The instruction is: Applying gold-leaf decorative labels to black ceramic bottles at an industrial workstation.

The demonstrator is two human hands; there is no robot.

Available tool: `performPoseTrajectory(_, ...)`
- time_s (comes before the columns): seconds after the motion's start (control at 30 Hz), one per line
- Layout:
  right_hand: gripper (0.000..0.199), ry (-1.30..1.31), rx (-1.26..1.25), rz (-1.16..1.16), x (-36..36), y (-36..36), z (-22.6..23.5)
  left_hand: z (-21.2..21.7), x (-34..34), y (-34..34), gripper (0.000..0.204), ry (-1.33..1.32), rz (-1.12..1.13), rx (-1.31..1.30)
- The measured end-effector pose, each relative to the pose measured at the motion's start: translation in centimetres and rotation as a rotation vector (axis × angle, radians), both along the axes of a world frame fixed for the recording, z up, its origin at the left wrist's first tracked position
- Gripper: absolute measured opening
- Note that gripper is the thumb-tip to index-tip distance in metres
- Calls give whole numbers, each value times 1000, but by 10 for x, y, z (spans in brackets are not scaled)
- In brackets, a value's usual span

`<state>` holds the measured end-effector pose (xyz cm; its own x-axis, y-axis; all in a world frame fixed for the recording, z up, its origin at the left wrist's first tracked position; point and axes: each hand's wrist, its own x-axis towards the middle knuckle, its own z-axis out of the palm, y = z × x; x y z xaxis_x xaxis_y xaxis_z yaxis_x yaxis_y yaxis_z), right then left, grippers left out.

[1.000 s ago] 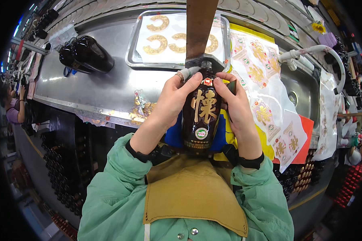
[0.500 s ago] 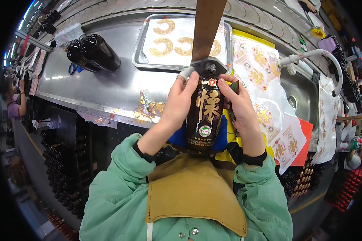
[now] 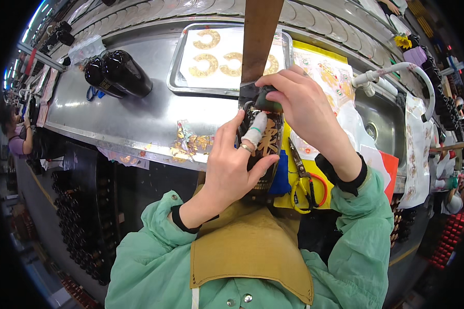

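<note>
A dark glossy bottle (image 3: pixel 265 177) with gold lettering lies in front of me, its neck pointing away. My left hand (image 3: pixel 229 167) grips it from the left, with the thumb and the white-wrapped finger laid on its printed face. A small dark green, flat-edged piece (image 3: pixel 267 100) is held in my right hand (image 3: pixel 307 105) over the bottle's shoulder. My hands hide most of the shoulder and neck. Yellow-handled scissors (image 3: pixel 303 188) lie on yellow sheeting to the right of the bottle, beside a blue cloth (image 3: pixel 280 177).
A metal tray (image 3: pixel 176 82) holds a white sheet with gold C-shaped decals. Two dark bottles (image 3: pixel 126 74) lie at the left, and gold scraps (image 3: pixel 191 147) sit near the bench edge. A brown upright board (image 3: pixel 258 41) rises beyond the bottle. Decal sheets (image 3: pixel 319 72) and a sink (image 3: pixel 379 118) are at right.
My right hand has lifted and moved over the bottle's shoulder with the dark green piece. The left hand has shifted down onto the printed face. The scissors have come into sight.
</note>
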<state>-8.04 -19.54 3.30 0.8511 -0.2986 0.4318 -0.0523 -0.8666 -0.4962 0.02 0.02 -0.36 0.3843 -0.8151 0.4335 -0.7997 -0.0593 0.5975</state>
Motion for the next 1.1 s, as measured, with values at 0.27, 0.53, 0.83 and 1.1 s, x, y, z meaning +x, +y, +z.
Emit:
performPoseTrajectory(0.27,19,-158,17,-217,-3,3,-3,15,-1,-11,70,-104,14,166)
performPoseTrajectory(0.53,19,-184,387,-417,-28,38,-32,1,-5,0,69,-61,32,76)
performPoseTrajectory(0.83,19,-152,454,-395,-31,46,-31,0,-1,3,75,-11,17,38)
performPoseTrajectory(1.1,16,-454,639,-547,-44,53,-42,-5,3,13,69,264,20,0)
